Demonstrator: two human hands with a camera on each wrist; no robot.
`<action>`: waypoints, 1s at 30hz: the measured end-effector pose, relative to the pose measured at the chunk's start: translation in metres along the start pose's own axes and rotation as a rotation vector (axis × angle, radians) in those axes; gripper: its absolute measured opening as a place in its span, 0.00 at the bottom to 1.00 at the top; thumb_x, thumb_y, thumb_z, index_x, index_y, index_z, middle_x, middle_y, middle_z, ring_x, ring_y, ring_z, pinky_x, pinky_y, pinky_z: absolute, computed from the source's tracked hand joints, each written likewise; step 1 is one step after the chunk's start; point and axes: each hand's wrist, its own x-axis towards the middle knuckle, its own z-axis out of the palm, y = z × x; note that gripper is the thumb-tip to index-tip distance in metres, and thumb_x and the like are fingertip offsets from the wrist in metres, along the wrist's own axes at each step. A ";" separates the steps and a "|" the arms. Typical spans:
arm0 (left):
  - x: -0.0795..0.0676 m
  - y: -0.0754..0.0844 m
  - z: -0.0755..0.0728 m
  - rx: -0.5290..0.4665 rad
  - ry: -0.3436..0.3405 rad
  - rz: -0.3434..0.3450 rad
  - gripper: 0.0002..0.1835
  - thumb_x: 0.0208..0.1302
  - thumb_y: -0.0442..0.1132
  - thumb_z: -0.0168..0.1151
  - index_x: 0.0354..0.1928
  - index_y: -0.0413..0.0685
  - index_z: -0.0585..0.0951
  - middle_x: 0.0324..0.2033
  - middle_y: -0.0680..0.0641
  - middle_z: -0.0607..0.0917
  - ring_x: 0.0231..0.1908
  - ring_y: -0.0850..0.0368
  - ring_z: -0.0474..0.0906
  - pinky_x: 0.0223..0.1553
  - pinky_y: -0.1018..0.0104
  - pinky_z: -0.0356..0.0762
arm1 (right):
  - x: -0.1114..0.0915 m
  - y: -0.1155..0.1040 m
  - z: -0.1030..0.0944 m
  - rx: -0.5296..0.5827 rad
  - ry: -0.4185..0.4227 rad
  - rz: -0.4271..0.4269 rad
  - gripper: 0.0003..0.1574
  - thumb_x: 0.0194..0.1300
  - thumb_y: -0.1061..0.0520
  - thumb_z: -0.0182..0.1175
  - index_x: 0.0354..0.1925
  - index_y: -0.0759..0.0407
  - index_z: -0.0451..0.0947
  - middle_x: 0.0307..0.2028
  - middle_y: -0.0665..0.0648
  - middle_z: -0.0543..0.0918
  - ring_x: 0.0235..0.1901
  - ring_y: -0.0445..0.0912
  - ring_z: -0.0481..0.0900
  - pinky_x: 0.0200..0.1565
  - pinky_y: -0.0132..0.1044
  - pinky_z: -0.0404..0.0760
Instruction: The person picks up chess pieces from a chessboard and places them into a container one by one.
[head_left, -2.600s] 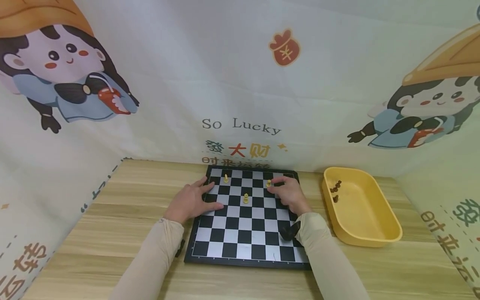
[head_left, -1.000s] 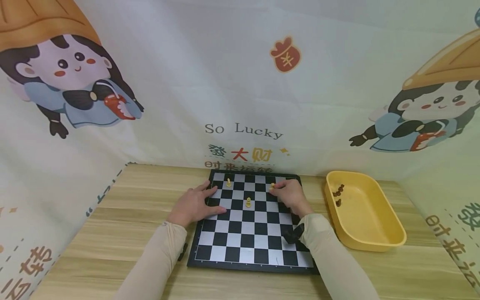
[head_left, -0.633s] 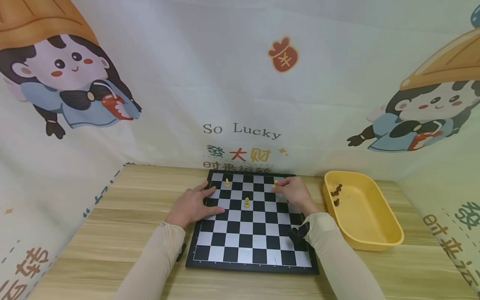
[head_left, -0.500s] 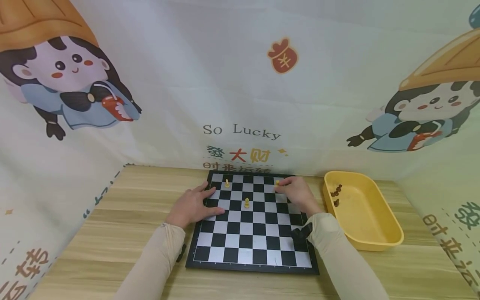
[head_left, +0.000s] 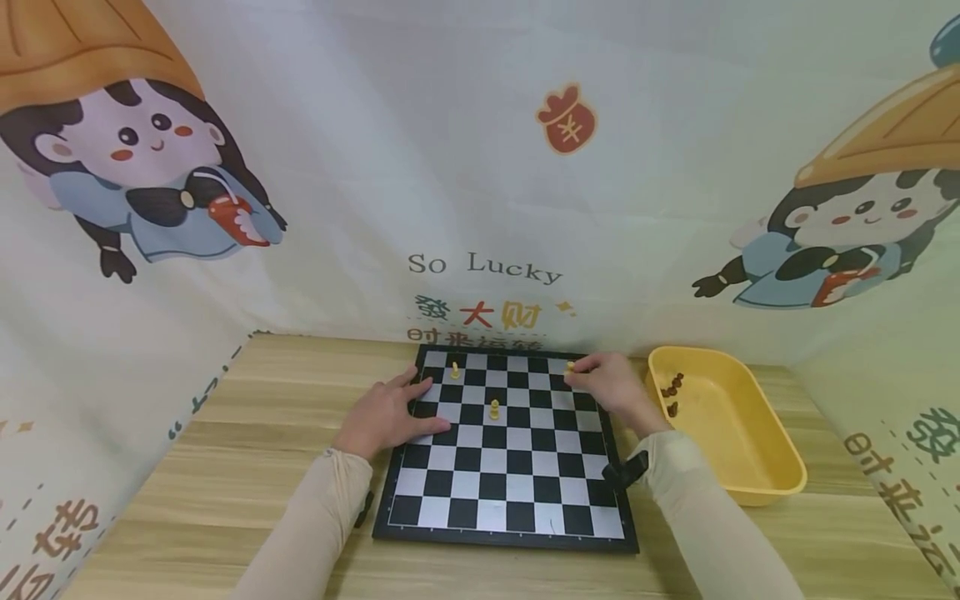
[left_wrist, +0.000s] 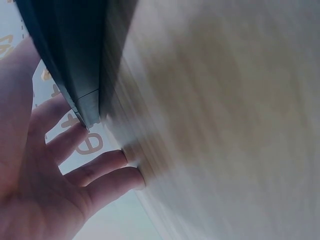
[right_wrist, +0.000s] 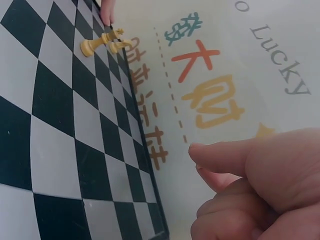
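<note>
A black-and-white chessboard [head_left: 492,461] lies on the wooden table. My left hand [head_left: 382,417] rests over its left edge with fingers spread, and in the left wrist view those fingers [left_wrist: 107,187] reach past the board's dark side. At the board's back right, my right hand [head_left: 611,385] pinches a small gold chess piece [head_left: 570,367] between thumb and fingers. The right wrist view hides that piece behind the curled hand [right_wrist: 260,195]. Two other gold pieces stand on the board: one near the middle [head_left: 494,409], one at the back left [head_left: 455,371].
Right of the board stands a yellow plastic tray [head_left: 765,492], with several dark brown chess pieces [head_left: 672,385] along its left side. A printed cloth [head_left: 480,167] hangs directly behind the table.
My right hand has moved right along the back of the board, carrying the gold chess piece towards the right edge. My left hand and the other two gold pieces have stayed in place.
</note>
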 end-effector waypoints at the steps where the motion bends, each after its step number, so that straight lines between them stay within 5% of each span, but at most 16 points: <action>1: 0.000 0.000 0.000 0.003 -0.001 0.000 0.50 0.55 0.77 0.63 0.75 0.58 0.69 0.80 0.43 0.59 0.72 0.21 0.61 0.73 0.38 0.65 | -0.001 0.001 -0.002 0.000 -0.001 -0.002 0.19 0.67 0.54 0.66 0.51 0.65 0.84 0.56 0.65 0.83 0.50 0.54 0.76 0.50 0.42 0.77; 8: -0.001 0.001 0.000 0.010 -0.002 0.002 0.50 0.56 0.76 0.63 0.75 0.58 0.69 0.80 0.43 0.60 0.71 0.21 0.61 0.73 0.38 0.66 | -0.006 0.004 -0.017 0.014 -0.002 0.007 0.20 0.69 0.53 0.65 0.52 0.65 0.82 0.57 0.65 0.82 0.50 0.54 0.74 0.50 0.41 0.75; 17: 0.000 0.000 0.000 0.012 -0.007 -0.001 0.50 0.56 0.76 0.63 0.75 0.57 0.69 0.80 0.42 0.60 0.72 0.21 0.61 0.73 0.38 0.66 | -0.014 0.002 -0.036 0.079 -0.036 0.009 0.26 0.69 0.52 0.64 0.58 0.67 0.78 0.32 0.51 0.78 0.16 0.39 0.60 0.20 0.31 0.62; 20: 0.000 0.000 0.001 0.011 -0.006 -0.001 0.50 0.56 0.76 0.63 0.75 0.56 0.69 0.80 0.43 0.60 0.72 0.21 0.61 0.73 0.38 0.66 | -0.017 0.005 -0.041 0.092 -0.036 0.023 0.26 0.70 0.51 0.64 0.59 0.66 0.78 0.34 0.54 0.81 0.13 0.38 0.58 0.18 0.29 0.60; 24: -0.001 0.001 0.002 0.003 -0.008 0.001 0.51 0.56 0.76 0.63 0.75 0.56 0.69 0.80 0.42 0.60 0.72 0.22 0.61 0.73 0.38 0.66 | -0.021 0.008 -0.048 0.087 -0.027 0.022 0.27 0.70 0.51 0.63 0.60 0.66 0.77 0.49 0.64 0.82 0.13 0.38 0.59 0.18 0.29 0.60; 30: 0.001 0.001 0.001 -0.012 -0.008 -0.005 0.50 0.56 0.75 0.64 0.75 0.55 0.69 0.80 0.42 0.59 0.73 0.22 0.60 0.74 0.38 0.65 | -0.022 0.010 -0.057 0.040 -0.013 0.023 0.27 0.70 0.50 0.64 0.59 0.66 0.78 0.51 0.64 0.82 0.19 0.41 0.64 0.23 0.31 0.64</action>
